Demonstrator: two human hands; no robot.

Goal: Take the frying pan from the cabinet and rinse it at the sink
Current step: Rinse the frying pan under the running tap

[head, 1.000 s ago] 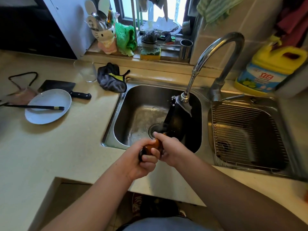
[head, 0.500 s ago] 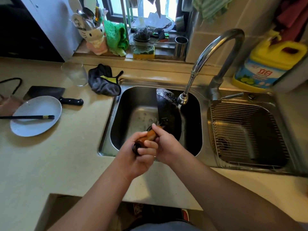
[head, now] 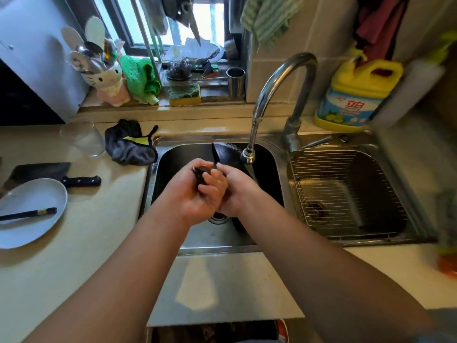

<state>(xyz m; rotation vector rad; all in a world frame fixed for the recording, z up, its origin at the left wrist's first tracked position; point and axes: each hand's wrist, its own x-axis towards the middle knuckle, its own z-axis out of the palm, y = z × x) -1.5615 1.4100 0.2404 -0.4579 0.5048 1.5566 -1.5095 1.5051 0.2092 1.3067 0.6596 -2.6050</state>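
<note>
The black frying pan (head: 226, 153) stands on edge in the left basin of the steel sink (head: 217, 240), its wet rim just left of the faucet (head: 247, 155) nozzle. Water runs from the nozzle past the pan. My left hand (head: 195, 191) and my right hand (head: 237, 188) are both wrapped around the pan's handle over the basin. Only the dark end of the handle shows between my fingers. Most of the pan is hidden behind my hands.
A plate (head: 29, 211) with chopsticks, a cleaver (head: 49, 173), a glass (head: 82, 137) and a dark cloth (head: 128, 144) lie on the counter to the left. The right basin holds a wire rack (head: 346, 191). A yellow detergent jug (head: 356, 95) stands behind it.
My hands moved forward over the basin and closed further around the handle, so its brown part no longer shows. The pan stays on edge beside the nozzle.
</note>
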